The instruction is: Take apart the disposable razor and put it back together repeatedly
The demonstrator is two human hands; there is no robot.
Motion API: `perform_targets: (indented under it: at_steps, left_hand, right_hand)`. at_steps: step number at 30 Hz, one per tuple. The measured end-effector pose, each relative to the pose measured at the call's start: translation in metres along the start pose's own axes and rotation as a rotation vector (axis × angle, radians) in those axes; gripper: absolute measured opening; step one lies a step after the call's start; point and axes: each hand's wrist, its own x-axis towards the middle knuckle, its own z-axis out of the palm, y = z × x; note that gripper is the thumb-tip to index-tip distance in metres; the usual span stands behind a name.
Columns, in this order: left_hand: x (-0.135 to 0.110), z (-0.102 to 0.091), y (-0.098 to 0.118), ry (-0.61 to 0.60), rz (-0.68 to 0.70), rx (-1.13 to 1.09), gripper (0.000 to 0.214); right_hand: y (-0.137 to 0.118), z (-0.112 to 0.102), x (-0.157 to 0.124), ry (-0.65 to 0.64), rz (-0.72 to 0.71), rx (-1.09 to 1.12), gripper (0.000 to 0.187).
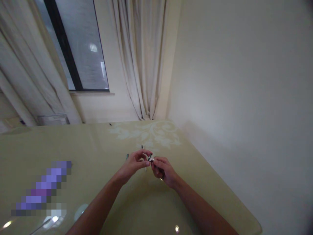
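Note:
Over the glossy table, my left hand and my right hand meet fingertip to fingertip. Between them is a small silvery-white piece with a dark part, too small to name. My right thumb and fingers pinch it from the right, with the other fingers curled in. From the left, my left thumb and forefinger close on its other side. Just beyond my left hand lie a thin dark-tipped stick and a small dark green-edged item, both partly hidden by the hand.
The pale green table has a white floral pattern at its far edge, where a tiny dark item lies. A blurred-out purple shape is at the left. A wall borders the right side; curtains hang behind.

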Motion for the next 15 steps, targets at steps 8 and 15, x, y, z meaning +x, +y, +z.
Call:
perform_targets:
  at_steps: [8,15]
  left_hand:
    - [-0.002,-0.008,0.004,0.159,0.049,0.100,0.042]
    - [0.015,0.012,-0.012,0.190,0.067,0.680,0.041]
  right_hand:
    - [-0.015,-0.005,0.006,-0.067,-0.047,0.205,0.054]
    - [-0.047,-0.053,0.005,0.085,-0.205,0.238,0.057]
